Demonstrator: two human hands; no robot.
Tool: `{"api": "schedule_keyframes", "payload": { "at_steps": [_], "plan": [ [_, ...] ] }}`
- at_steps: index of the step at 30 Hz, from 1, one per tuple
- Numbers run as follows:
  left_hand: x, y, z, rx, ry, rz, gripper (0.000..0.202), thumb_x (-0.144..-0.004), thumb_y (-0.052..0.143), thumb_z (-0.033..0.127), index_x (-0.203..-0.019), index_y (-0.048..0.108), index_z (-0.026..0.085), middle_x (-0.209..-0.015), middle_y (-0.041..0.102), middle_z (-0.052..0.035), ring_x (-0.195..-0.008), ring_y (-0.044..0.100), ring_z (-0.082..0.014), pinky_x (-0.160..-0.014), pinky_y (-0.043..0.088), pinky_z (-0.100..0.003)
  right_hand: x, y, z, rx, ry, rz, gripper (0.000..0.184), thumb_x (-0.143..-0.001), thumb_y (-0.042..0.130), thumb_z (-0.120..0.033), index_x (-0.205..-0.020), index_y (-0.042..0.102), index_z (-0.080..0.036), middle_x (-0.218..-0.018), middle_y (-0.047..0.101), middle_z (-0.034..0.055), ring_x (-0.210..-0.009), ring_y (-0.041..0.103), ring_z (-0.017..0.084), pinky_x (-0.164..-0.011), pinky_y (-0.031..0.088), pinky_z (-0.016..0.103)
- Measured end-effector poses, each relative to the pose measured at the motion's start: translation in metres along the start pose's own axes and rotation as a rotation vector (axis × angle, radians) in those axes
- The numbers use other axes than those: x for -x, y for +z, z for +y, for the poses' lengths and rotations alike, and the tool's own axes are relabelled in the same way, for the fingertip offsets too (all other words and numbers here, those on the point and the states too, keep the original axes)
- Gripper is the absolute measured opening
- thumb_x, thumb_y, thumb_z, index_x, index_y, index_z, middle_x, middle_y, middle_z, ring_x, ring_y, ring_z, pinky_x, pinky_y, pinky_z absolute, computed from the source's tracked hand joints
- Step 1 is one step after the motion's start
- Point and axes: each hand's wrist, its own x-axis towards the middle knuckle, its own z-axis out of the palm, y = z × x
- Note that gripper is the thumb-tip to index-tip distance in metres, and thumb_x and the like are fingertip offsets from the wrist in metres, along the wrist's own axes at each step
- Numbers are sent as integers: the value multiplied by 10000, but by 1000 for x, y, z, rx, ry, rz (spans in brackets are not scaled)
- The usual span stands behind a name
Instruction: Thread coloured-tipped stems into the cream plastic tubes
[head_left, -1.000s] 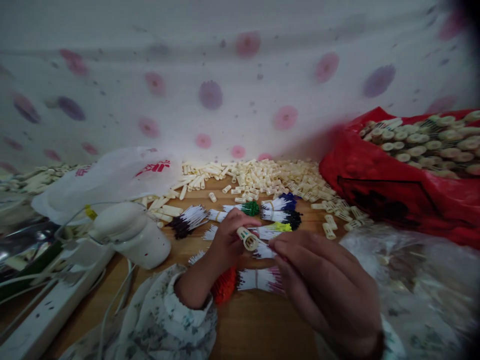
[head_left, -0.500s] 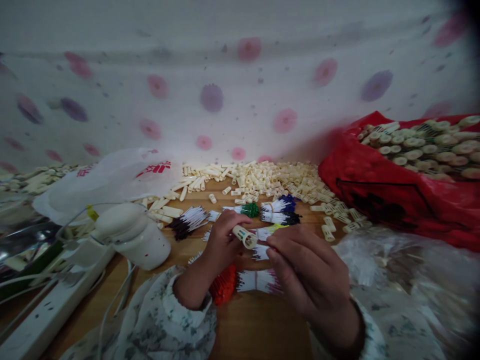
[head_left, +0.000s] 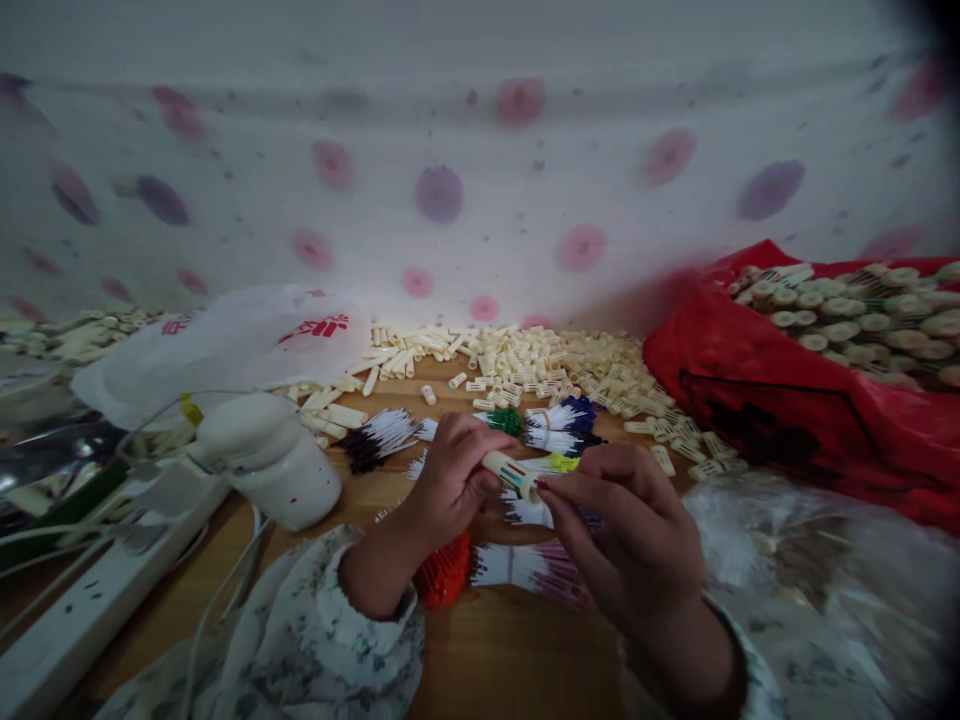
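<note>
My left hand (head_left: 456,480) is closed around a cream slotted pen barrel (head_left: 511,475), whose open end points right; coloured strips show in its slots. My right hand (head_left: 626,530) pinches a small red piece (head_left: 541,484) at the barrel's open end; most of it is hidden by the fingers. Around my hands lie bundles of thin white pen refills with coloured ends: black (head_left: 375,440), green (head_left: 501,420), blue (head_left: 574,412), orange-red (head_left: 444,572) and pink (head_left: 551,572). A yellow-ended bundle (head_left: 559,463) is partly covered by my right hand.
Loose cream barrel parts (head_left: 555,360) are heaped along the back of the wooden table (head_left: 517,660). A red bag (head_left: 765,400) of slotted barrels stands right, above clear plastic (head_left: 795,560). At left are a white jar-like object (head_left: 281,470), a power strip (head_left: 112,600) with cables, and a white bag (head_left: 225,345).
The barrel has turned so its side slots show more and its open end points right. My right fingertips have come to that end, with a red piece visible. The view has shifted slightly.
</note>
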Motion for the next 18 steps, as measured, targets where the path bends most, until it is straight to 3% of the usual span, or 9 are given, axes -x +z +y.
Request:
{"api": "schedule_keyframes", "payload": {
  "at_steps": [10,18],
  "plan": [
    [1,6,4,-243,32,245,348,-897,435,478,-1032,627,221,-906,495,-58,-857,479,-198,-742,408,-342,1,9,5,-61,127,-3,133,-783,608,-51,-837,626,-171,-807,557,9,-746,555,97,-653,460,201],
    [0,4,4,-354,31,286,284,-894,475,435,-1014,616,220,-897,495,-52,-842,477,-200,-749,408,-356,11,18,7,-396,378,-30,164,-868,539,-140,-924,662,-233,-883,568,16,-847,551,128,-731,452,258]
  ]
}}
